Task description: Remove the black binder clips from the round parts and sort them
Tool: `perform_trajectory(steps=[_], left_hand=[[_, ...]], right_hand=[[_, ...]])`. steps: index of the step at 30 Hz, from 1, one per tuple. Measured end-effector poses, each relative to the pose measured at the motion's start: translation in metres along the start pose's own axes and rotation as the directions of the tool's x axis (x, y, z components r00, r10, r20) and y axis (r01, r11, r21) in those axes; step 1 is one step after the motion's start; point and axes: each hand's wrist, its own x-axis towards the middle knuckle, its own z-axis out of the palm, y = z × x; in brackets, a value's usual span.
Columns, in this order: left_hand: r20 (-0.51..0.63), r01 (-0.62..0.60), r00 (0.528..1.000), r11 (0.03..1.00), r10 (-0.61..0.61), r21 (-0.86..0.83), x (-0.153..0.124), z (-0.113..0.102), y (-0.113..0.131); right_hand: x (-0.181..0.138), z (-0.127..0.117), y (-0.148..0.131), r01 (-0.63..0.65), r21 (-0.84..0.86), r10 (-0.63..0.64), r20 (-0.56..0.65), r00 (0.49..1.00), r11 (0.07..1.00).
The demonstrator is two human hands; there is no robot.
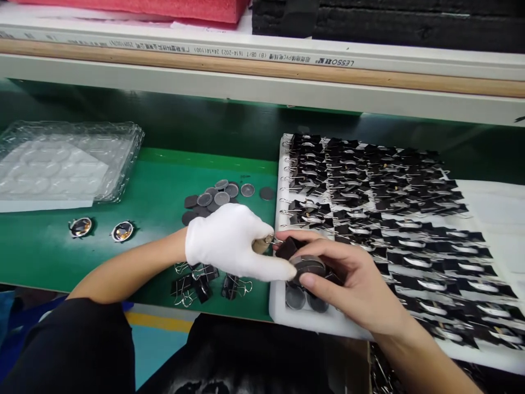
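Note:
My left hand [235, 243], in a white glove, is closed around the wire handle end of a black binder clip [287, 248]. Its thumb tip touches the edge of a round dark disc-like piece [310, 266]. My bare right hand [348, 276] pinches that round piece between thumb and fingers, with the clip against it; whether the clip bites on it is hidden by the fingers. Below my left hand lie several loose binder clips [200, 282]. Beyond it is a pile of round grey discs [221, 198]. Two watch heads [122, 231] rest on the green mat.
A white foam tray [283, 312] at the right carries rows of watch heads held in binder clips [381, 213]. Clear plastic trays [118, 164] are stacked at the left on the green mat [164, 169]. A shelf edge [262, 82] crosses above the bench.

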Motion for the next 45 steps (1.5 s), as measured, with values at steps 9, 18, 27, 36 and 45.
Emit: perform_trajectory(steps=[9, 18, 27, 36, 45], left_hand=[[-0.097, -0.074, 0.991, 0.986, 0.089, 0.149, 0.002, 0.007, -0.001], [-0.093, -0.031, 0.996, 0.988, 0.017, -0.150, 0.005, 0.007, -0.008], [-0.198, 0.414, 0.891, 0.910, -0.408, -0.009, 0.001, -0.068, -0.067], [0.104, 0.833, 0.552, 0.552, -0.827, -0.030, -0.036, -0.115, -0.167], [-0.741, 0.848, 0.390, 0.528, -0.547, 0.056, 0.007, -0.089, -0.158]], right_hand=[[0.003, -0.005, 0.002, -0.033, -0.013, 0.033, 0.013, 0.999, 0.999], [0.005, -0.039, 0.001, -0.089, -0.284, 0.052, -0.134, 0.990, 0.955], [0.031, -0.049, -0.021, -0.232, -0.267, 0.240, -0.003, 0.971, 0.935], [0.176, -0.016, -0.008, 0.120, -0.649, -0.076, 0.095, 0.993, 0.751], [0.271, 0.036, 0.040, 0.367, -0.794, 0.028, 0.434, 0.901, 0.485]])
